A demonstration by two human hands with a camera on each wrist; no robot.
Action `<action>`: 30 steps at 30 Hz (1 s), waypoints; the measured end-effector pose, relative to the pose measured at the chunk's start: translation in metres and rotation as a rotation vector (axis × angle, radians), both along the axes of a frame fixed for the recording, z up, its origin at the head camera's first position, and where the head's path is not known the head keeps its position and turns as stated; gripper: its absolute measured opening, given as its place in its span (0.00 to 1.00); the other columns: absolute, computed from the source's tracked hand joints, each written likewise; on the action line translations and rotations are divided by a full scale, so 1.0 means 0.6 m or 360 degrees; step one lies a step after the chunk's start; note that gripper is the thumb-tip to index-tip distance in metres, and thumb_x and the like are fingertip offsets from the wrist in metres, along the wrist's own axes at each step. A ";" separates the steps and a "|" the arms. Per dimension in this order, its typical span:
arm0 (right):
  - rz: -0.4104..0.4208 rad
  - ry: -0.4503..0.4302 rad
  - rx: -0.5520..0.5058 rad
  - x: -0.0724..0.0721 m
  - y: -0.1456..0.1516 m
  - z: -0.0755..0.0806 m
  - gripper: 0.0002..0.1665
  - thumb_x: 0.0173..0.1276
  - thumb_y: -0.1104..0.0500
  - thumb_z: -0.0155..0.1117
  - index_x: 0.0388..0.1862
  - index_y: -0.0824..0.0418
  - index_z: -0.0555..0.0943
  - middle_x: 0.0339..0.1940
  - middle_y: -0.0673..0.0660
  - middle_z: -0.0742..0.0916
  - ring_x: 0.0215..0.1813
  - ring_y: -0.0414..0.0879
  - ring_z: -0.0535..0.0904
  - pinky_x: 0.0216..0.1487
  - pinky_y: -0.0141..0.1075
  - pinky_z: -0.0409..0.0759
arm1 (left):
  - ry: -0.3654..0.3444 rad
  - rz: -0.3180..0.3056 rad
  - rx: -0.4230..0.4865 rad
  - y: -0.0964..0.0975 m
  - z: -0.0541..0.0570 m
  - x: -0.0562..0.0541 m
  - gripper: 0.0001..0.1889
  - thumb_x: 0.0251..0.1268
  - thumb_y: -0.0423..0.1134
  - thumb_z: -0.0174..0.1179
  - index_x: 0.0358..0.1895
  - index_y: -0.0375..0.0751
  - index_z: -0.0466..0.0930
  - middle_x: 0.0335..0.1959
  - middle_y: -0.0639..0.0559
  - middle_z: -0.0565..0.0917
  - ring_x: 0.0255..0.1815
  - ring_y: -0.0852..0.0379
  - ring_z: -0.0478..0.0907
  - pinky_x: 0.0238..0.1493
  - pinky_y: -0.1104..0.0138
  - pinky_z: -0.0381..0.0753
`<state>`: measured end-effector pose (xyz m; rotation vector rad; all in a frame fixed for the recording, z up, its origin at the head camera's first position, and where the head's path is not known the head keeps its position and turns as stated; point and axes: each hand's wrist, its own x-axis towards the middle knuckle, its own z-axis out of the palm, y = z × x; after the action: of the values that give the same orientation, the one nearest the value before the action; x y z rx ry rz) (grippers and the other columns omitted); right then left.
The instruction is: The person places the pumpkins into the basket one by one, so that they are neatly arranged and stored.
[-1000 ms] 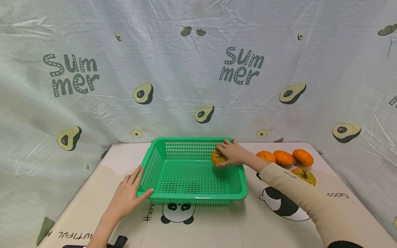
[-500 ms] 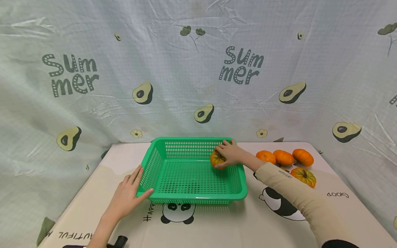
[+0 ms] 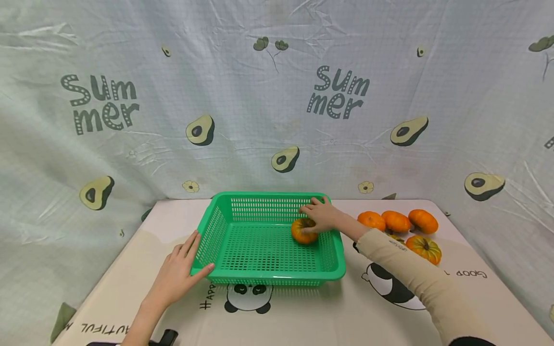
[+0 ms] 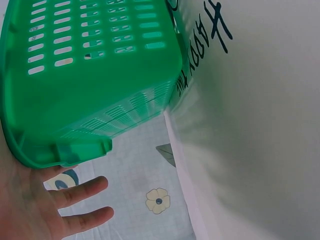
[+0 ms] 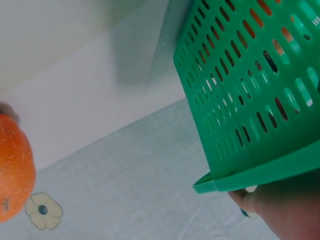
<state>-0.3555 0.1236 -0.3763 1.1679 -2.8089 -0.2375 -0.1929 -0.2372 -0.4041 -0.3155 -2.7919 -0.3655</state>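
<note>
A green plastic basket [image 3: 268, 275] stands on the table. Inside it, toward the right, is a small orange pumpkin [image 3: 298, 234] with greenish ribs. My right hand [image 3: 323, 215] reaches over the basket's right side, its fingers spread loosely above the pumpkin and the thumb overlapping its near side. In the right wrist view, the basket's slotted wall [image 5: 250, 100] hides the pumpkin and most of that hand [image 5: 290, 205]. At the basket's left rim rests my left hand [image 3: 175, 274], fingers straight and thumb out along the near corner; its fingers [image 4: 87, 220] are spread in the left wrist view.
To the right of the basket lie several more small pumpkins: plain orange ones [image 3: 396, 221] at the back and a green-striped one [image 3: 425, 249] nearer, another partly behind the right sleeve [image 3: 411, 269]. A printed curtain [image 3: 242, 96] hangs behind the table [image 3: 303, 317].
The pumpkin under my right hand has gone down and slightly left inside the basket, while the fingers have loosened from it. The left hand has stayed at the rim.
</note>
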 end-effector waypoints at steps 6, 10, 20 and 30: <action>-0.0030 -0.0013 -0.0131 0.012 0.012 0.005 0.31 0.59 0.37 0.54 0.56 0.53 0.70 0.52 0.52 0.79 0.49 0.50 0.65 0.54 0.57 0.59 | -0.0005 -0.0004 -0.0004 0.001 -0.003 0.003 0.43 0.57 0.60 0.52 0.68 0.33 0.52 0.69 0.39 0.55 0.58 0.39 0.63 0.47 0.45 0.67; -0.0037 -0.0023 -0.0237 0.028 0.023 0.009 0.29 0.61 0.40 0.54 0.56 0.54 0.70 0.52 0.52 0.79 0.51 0.51 0.66 0.54 0.56 0.58 | 0.0003 -0.0001 -0.0006 0.000 -0.005 0.007 0.43 0.56 0.59 0.53 0.68 0.33 0.52 0.69 0.40 0.55 0.58 0.39 0.63 0.47 0.45 0.68; 0.0008 0.0186 -0.0482 0.063 0.067 0.016 0.22 0.60 0.48 0.59 0.51 0.55 0.74 0.47 0.52 0.82 0.49 0.51 0.69 0.51 0.51 0.62 | 0.0020 -0.0007 0.0015 -0.002 0.000 0.006 0.43 0.57 0.59 0.53 0.68 0.33 0.51 0.69 0.39 0.55 0.58 0.39 0.63 0.47 0.45 0.67; 0.0056 0.0298 -0.0633 0.092 0.107 0.016 0.19 0.59 0.50 0.61 0.48 0.55 0.77 0.44 0.51 0.83 0.47 0.47 0.69 0.50 0.51 0.61 | -0.0002 -0.0011 0.0028 0.001 0.001 0.001 0.43 0.56 0.57 0.54 0.68 0.32 0.52 0.69 0.38 0.55 0.58 0.38 0.62 0.48 0.44 0.67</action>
<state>-0.3003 0.1880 -0.3667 1.0397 -2.5125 0.1971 -0.1921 -0.2365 -0.4033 -0.3211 -2.7876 -0.3922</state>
